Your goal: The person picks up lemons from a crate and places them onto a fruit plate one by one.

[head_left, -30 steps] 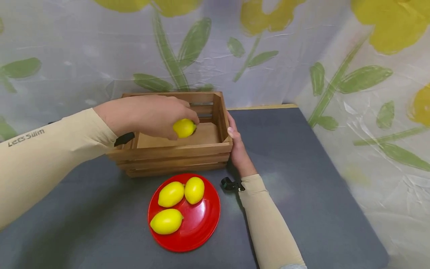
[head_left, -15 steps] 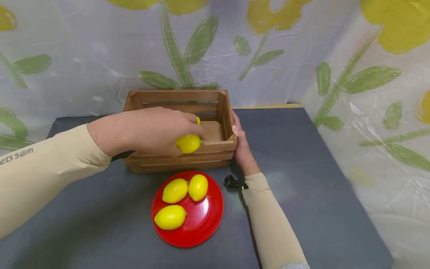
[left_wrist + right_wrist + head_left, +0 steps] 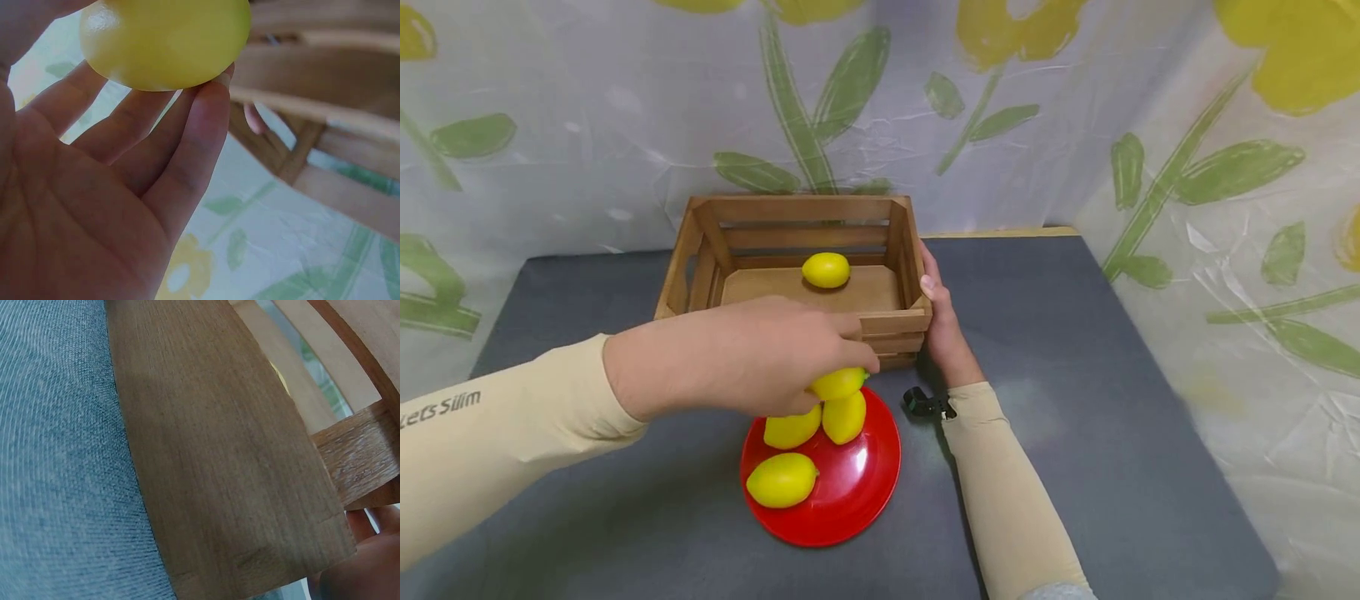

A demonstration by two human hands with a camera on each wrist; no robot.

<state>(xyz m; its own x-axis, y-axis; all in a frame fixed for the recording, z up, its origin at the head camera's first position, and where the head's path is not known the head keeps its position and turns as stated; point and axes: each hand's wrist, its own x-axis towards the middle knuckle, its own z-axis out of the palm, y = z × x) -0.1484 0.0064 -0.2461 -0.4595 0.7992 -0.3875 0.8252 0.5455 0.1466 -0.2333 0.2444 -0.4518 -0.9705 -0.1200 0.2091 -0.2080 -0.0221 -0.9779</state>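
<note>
My left hand [image 3: 741, 354] pinches a yellow lemon [image 3: 838, 383] with its fingertips, over the back edge of a red plate [image 3: 859, 500]. In the left wrist view this lemon [image 3: 169, 44] sits against the thumb and fingers. The plate bears three more lemons, one of them a front-left lemon [image 3: 782, 480]. Another lemon [image 3: 827, 271] lies on the floor of a slatted wooden crate [image 3: 891, 323] behind the plate. My right hand [image 3: 946, 329] grips the crate's right side, its thumb by the front corner; most of its fingers are hidden there.
A dark grey table [image 3: 1075, 400] carries the crate and plate. Plastic sheeting [image 3: 647, 108] with painted yellow flowers hangs behind and on the right. A black wrist device [image 3: 925, 404] juts from the right wrist beside the plate.
My left hand has moved from inside the crate toward me, over the plate, with a lemon in its fingers. A lemon now shows in the crate. The right hand stays on the crate.
</note>
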